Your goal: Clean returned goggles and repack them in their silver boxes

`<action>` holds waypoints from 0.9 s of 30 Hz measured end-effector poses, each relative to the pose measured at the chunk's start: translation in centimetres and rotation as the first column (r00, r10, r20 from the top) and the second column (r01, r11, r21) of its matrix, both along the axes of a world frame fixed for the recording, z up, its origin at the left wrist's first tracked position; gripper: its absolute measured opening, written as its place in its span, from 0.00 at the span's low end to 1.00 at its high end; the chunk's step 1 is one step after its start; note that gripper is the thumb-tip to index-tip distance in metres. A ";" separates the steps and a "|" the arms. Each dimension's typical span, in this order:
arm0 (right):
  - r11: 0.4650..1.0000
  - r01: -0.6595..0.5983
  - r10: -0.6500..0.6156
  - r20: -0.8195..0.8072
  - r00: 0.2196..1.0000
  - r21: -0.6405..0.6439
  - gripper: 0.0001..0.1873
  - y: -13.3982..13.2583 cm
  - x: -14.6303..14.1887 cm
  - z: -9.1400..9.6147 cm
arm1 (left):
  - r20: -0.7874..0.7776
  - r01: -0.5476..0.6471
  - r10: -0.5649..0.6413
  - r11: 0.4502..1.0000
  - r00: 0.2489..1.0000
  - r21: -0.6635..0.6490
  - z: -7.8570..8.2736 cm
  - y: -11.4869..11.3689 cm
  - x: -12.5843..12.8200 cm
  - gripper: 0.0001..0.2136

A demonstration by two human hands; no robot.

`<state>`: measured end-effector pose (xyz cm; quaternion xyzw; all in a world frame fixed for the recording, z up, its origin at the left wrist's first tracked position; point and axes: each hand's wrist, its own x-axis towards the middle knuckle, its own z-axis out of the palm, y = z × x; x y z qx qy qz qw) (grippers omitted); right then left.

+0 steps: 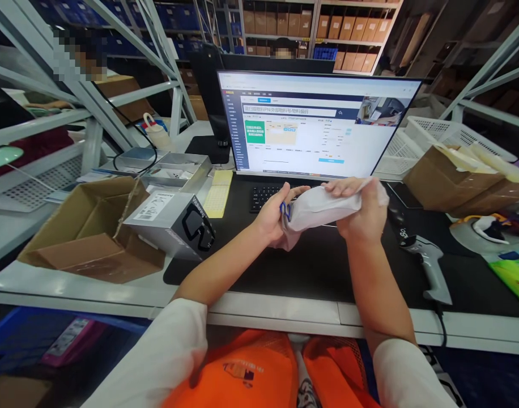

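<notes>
Above the black desk mat, a soft whitish wrapped bundle is held between my two hands; what is inside it is hidden. Its left end, with a small blue loop, is gripped by my left hand. My right hand has its fingers wrapped round the right end. Behind the bundle lies a black keyboard, partly covered by my hands. To the left stands a grey box with a goggle picture, beside an open cardboard box.
A lit monitor stands at the back of the desk. At right lies a grey handheld scanner with a cable, near a brown carton and white baskets. Yellow label sheets lie left of the keyboard. Metal frame bars rise on both sides.
</notes>
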<state>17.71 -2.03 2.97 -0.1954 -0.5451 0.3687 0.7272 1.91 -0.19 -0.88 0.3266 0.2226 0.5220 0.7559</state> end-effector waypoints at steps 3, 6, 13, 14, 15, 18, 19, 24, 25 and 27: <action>0.947 -0.215 0.228 0.026 0.973 -0.237 0.22 1.3 1.1 -0.3 | -0.033 -0.060 0.063 0.994 0.997 0.096 0.1 -0.2 -0.4 0.24; 0.817 -0.395 0.462 0.066 0.885 -0.420 0.17 2.6 2.6 -0.7 | -0.102 -0.120 0.156 0.948 0.982 0.294 0.3 -0.2 -1.0 0.22; 0.681 -0.481 0.680 0.232 0.696 -0.552 0.34 3.6 4.3 -1.6 | -0.321 -0.069 0.280 0.840 0.905 0.538 0.0 0.4 -1.7 0.21; 0.658 -0.512 0.717 0.251 0.651 -0.552 0.39 3.6 4.3 -1.7 | -0.335 -0.055 0.282 0.831 0.899 0.553 -0.1 0.5 -1.8 0.21; 0.629 -0.545 0.754 0.263 0.602 -0.555 0.44 3.6 4.4 -1.8 | -0.349 -0.041 0.289 0.819 0.892 0.573 -0.1 0.7 -2.0 0.21; 0.552 -0.597 0.825 0.278 0.492 -0.582 0.53 3.8 4.4 -2.3 | -0.393 -0.012 0.359 0.751 0.847 0.660 0.1 1.1 -2.5 0.22; 0.547 -0.597 0.829 0.282 0.483 -0.587 0.52 3.8 4.4 -2.6 | -0.404 -0.008 0.396 0.723 0.824 0.691 0.3 1.1 -2.7 0.22; 0.516 -0.567 0.825 0.192 0.532 -0.642 0.37 3.8 2.8 -3.7 | -0.440 -0.018 0.441 0.723 0.782 0.691 1.1 0.8 -3.3 0.20; 0.506 -0.565 0.817 0.152 0.556 -0.652 0.35 3.8 2.3 -3.9 | -0.457 -0.036 0.400 0.783 0.795 0.622 1.0 1.0 -3.3 0.18; 0.499 -0.564 0.788 0.073 0.612 -0.657 0.32 3.9 1.4 -4.2 | -0.475 -0.105 0.316 0.902 0.821 0.418 0.5 1.7 -3.1 0.14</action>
